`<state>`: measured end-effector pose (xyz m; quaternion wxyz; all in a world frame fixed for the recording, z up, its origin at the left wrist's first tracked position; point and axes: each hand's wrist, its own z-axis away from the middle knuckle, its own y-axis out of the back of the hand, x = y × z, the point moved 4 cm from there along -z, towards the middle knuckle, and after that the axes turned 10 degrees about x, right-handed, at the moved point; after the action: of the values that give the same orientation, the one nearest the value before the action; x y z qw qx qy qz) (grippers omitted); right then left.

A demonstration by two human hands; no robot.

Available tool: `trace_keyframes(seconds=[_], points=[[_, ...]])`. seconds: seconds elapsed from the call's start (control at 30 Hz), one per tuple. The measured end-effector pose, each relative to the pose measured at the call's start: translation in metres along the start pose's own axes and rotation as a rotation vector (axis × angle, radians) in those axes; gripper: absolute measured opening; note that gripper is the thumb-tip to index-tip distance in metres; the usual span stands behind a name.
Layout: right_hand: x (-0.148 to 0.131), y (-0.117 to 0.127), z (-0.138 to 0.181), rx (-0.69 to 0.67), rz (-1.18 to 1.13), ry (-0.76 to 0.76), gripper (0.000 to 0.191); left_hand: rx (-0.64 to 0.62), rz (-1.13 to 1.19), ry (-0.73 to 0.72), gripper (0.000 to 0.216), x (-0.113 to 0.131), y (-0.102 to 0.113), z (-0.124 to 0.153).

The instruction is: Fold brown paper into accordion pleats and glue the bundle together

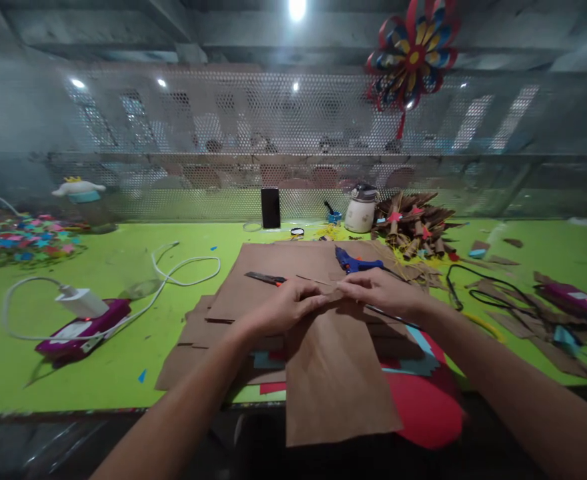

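Observation:
My left hand (287,308) and my right hand (379,291) meet at the far end of a brown paper sheet (336,380). Both have their fingers pinched on that top edge. The sheet runs toward me and hangs over the front edge of the green table (93,327). It lies on a stack of larger brown sheets (278,267). Red paper (426,407) and pale blue paper (413,363) show under its right side. Just beyond my hands lie a blue glue gun (356,263) and a utility knife (266,278).
A white charger (81,301) with its cable rests on a purple case (81,330) at the left. A black phone (270,207), a white jar (360,210) and rolled brown paper cones (413,223) stand by the perforated back wall. Black cables (478,287) and paper scraps lie right.

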<state>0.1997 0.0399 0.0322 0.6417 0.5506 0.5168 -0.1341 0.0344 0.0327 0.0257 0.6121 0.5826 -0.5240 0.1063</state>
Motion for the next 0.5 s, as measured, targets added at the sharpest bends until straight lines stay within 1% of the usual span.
trace_keyframes(seconds=[0.07, 0.1, 0.2, 0.3, 0.37, 0.5], points=[[0.001, -0.005, -0.004, -0.046, -0.118, -0.042, 0.044, 0.052, -0.043, -0.031, 0.029, 0.002, 0.002, 0.0], [0.002, -0.007, -0.006, -0.035, -0.161, -0.053, 0.044, 0.073, -0.062, -0.038, 0.028, 0.002, 0.002, 0.0], [0.004, -0.008, -0.009, 0.073, -0.223, -0.083, 0.041, 0.133, -0.121, -0.053, 0.026, 0.001, 0.003, 0.002], [0.008, -0.007, -0.011, 0.143, -0.184, -0.067, 0.04, 0.185, -0.168, -0.077, 0.024, 0.002, 0.002, 0.004], [0.012, -0.006, -0.011, 0.155, -0.121, -0.023, 0.04, 0.198, -0.193, -0.083, 0.023, 0.003, 0.0, 0.005], [0.022, -0.002, -0.009, 0.151, -0.018, 0.052, 0.04, 0.18, -0.244, -0.079, 0.022, 0.005, -0.003, 0.004]])
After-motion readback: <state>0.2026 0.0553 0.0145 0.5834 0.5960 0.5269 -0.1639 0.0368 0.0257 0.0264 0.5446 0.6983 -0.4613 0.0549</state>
